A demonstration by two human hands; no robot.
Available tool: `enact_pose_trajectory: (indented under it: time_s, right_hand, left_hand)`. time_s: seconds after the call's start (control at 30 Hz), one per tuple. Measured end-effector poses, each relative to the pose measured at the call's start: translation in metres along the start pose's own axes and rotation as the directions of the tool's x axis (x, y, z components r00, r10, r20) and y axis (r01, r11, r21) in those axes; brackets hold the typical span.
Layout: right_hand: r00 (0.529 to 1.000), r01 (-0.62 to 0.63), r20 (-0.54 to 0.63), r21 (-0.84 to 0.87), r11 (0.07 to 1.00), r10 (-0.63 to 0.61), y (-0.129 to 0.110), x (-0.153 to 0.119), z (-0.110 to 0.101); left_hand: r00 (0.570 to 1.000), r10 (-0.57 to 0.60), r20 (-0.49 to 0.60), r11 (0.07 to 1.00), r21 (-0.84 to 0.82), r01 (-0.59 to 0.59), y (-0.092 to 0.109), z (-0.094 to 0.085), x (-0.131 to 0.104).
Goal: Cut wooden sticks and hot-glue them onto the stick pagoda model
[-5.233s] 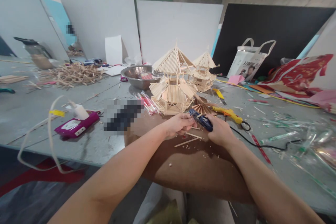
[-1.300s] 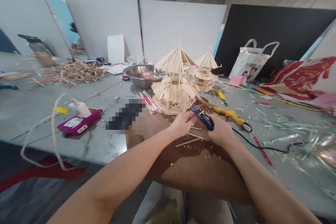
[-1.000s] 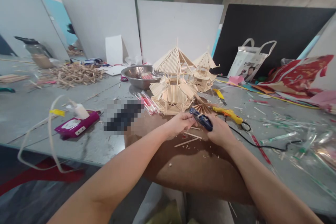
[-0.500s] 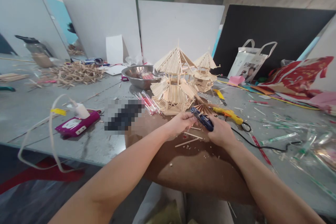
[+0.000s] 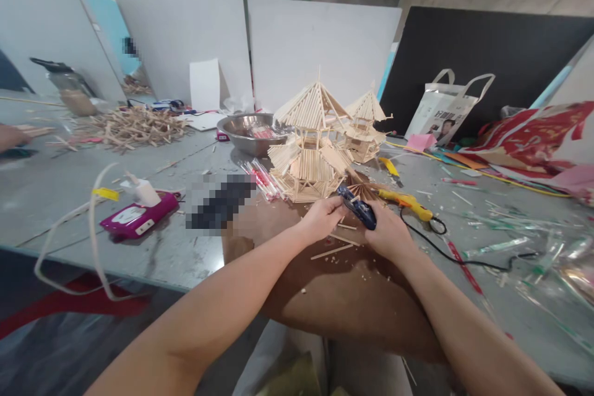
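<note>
My right hand (image 5: 392, 232) is closed around a dark blue hand tool (image 5: 356, 205), whose exact kind I cannot make out. Close to the tool's far end, my left hand (image 5: 323, 218) has its fingers pinched together; what is between them is too small to name. Both hands are over a brown board (image 5: 297, 272) scattered with loose sticks (image 5: 331, 252) and small chips. Just beyond them stands a pavilion model made of thin wooden sticks (image 5: 309, 164). A brown folded fan-like piece (image 5: 359, 187) lies behind the tool.
A yellow glue gun (image 5: 408, 203) with a black cord lies to the right, beside clear plastic wrappers (image 5: 547, 253). Behind are a second stick model (image 5: 364, 127) and a metal bowl (image 5: 250, 133). A purple power strip (image 5: 139, 216) is left. Another person's hand (image 5: 12, 136) shows at the far left.
Another person's hand has come into view at the far left edge. My hands and the blue tool stay almost in place; the whole view shifts slightly.
</note>
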State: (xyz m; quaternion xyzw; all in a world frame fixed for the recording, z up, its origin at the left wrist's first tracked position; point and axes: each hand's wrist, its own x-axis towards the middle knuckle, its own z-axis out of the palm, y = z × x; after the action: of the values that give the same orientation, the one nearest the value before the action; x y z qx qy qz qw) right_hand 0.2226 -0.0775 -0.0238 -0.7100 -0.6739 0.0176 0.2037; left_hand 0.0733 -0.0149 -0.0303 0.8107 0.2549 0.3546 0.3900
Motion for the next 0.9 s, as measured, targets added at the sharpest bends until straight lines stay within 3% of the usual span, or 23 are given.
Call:
enact_pose_trajectory:
  time_s: [0.13,0.23,0.43,0.53,0.63,0.73,0.8,0.9]
  right_hand:
    - [0.996,0.083,-0.027,0.101,0.991,-0.081,0.006,0.003,0.004]
    - [0.984,0.177,-0.049,0.174,0.969,-0.171,0.011,0.004,0.005]
    - [0.962,0.271,-0.079,0.207,0.94,-0.26,0.014,0.004,0.004]
    - [0.969,0.246,-0.062,0.146,0.958,-0.24,0.014,0.005,0.003]
    - [0.985,0.168,-0.039,0.052,0.984,-0.166,0.014,0.006,0.003]
    - [0.993,0.111,-0.023,-0.018,0.994,-0.112,0.015,0.007,0.004]
    - [0.995,0.101,-0.006,-0.06,0.993,-0.102,0.017,0.008,0.006]
    - [0.996,0.087,0.015,-0.124,0.988,-0.085,0.02,0.009,0.009]
  left_hand:
    - [1.0,0.001,0.0,0.999,-0.052,-0.001,0.006,0.0,0.0]
    - [0.995,-0.087,0.057,0.981,-0.169,0.095,0.012,0.0,-0.002]
    - [0.934,-0.231,0.274,0.808,-0.481,0.34,0.02,-0.002,-0.008]
    - [0.937,-0.246,0.248,0.789,-0.51,0.342,0.019,-0.003,-0.006]
    - [0.968,-0.22,0.123,0.882,-0.399,0.251,0.015,-0.004,-0.003]
    - [0.988,-0.154,-0.018,0.974,-0.169,0.149,0.012,-0.006,0.0]
    - [0.992,-0.086,-0.096,0.996,0.019,0.088,0.01,-0.008,0.001]
    - [0.994,-0.021,-0.111,0.967,0.248,0.049,0.008,-0.01,0.001]
